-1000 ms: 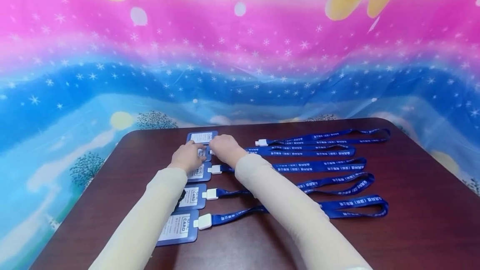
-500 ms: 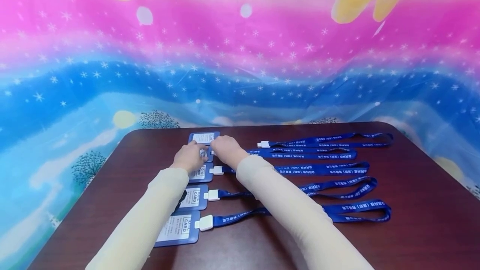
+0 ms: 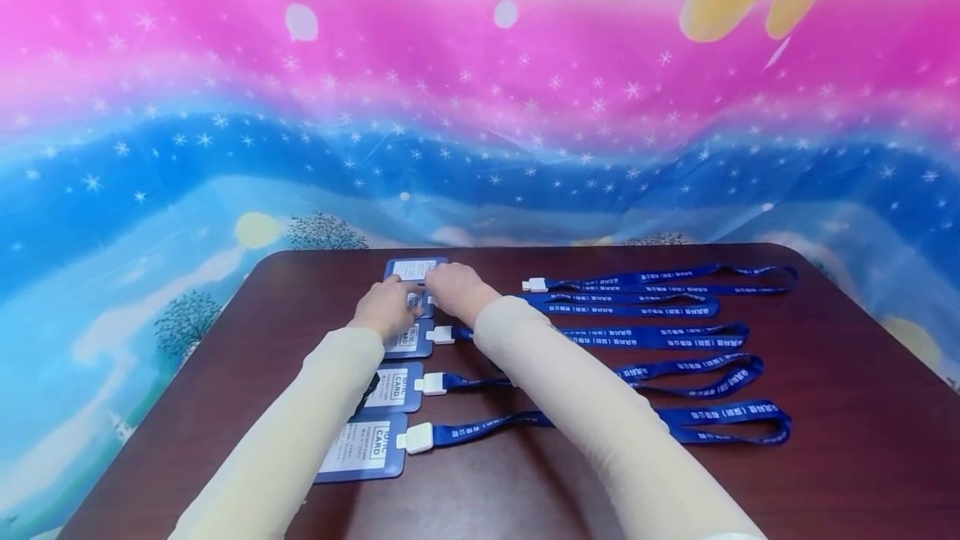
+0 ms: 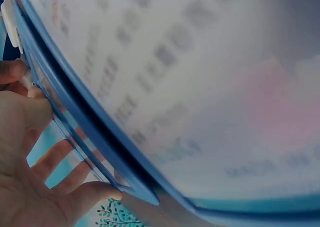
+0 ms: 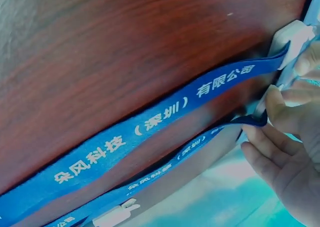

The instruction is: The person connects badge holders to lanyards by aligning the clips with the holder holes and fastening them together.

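In the head view my left hand (image 3: pixel 386 307) grips a blue-edged ID card holder (image 3: pixel 428 305), second from the back of a column. The left wrist view shows the fingers and thumb round that holder's frame, behind a nearer holder (image 4: pixel 170 87) that fills much of the picture. My right hand (image 3: pixel 459 290) is beside it; in the right wrist view its thumb and fingers pinch the white clip (image 5: pixel 261 104) at the end of a blue lanyard (image 5: pixel 185 152). The exact join between clip and holder is mostly hidden by fingers.
Three nearer holders, including the front one (image 3: pixel 367 448), have white clips (image 3: pixel 418 437) and blue lanyards (image 3: pixel 735 423) laid rightward on the brown table (image 3: pixel 480 507). The rearmost holder (image 3: pixel 412 270) lies apart from its lanyard's white clip (image 3: pixel 535 284). A patterned cloth (image 3: pixel 480 107) hangs behind.
The head view has shifted slightly, so everything sits a little farther right. Both hands stay at the same holder and clip, with little visible movement.
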Demonstrator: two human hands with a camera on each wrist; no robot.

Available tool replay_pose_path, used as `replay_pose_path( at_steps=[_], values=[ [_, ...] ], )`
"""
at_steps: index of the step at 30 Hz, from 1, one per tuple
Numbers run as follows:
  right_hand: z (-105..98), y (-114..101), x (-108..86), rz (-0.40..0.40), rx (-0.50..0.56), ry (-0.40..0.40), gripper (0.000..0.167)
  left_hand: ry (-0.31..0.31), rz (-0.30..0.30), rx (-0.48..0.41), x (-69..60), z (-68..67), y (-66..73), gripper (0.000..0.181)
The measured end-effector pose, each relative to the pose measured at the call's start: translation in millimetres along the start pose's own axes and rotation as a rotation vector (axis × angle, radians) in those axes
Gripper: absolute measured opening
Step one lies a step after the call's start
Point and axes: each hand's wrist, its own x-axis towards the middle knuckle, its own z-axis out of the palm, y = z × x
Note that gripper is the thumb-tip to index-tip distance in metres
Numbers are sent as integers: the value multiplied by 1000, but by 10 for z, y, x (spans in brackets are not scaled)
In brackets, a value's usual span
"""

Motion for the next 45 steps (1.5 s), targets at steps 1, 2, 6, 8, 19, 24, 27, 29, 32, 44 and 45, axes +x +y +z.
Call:
replay_pose_path(
  at_steps=[1, 2, 6, 8, 19, 24, 27, 29, 32, 44, 45],
  values=[
    [-9, 10, -7, 3, 13, -9, 24, -3, 3, 2, -6, -6, 5, 44],
    [-12, 21, -13, 7, 31, -20, 24, -5, 4, 2, -11, -12, 8, 44],
    [-23, 69, -31, 38, 116, -71, 22, -23, -4, -7, -37, -24, 8, 44],
    [-24, 102, -37, 51, 156, -95, 21, -32, -4, -3, -38, -20, 8, 44],
    [-61, 446, -162, 38, 238, -74, 30, -43, 22, 158, 13, -101, 1, 46],
    [-51, 673, -247, 24, 261, -36, 29, -17, 35, 130, 29, -92, -23, 46],
    [-81, 820, -302, 32, 275, -28, 29, 5, 46, 121, 30, -95, -49, 47],
    [-103, 916, -335, 47, 279, -26, 29, 23, 52, 120, 30, -102, -67, 46],
    [-111, 1046, -383, 72, 276, -37, 29, 46, 54, 111, 46, -108, -84, 44],
    [52, 1310, -566, 113, 241, -64, 28, 50, 60, 114, 85, -110, -74, 43],
    [66, 1330, -583, 116, 242, -66, 29, 49, 60, 114, 85, -108, -75, 42]
  ],
)
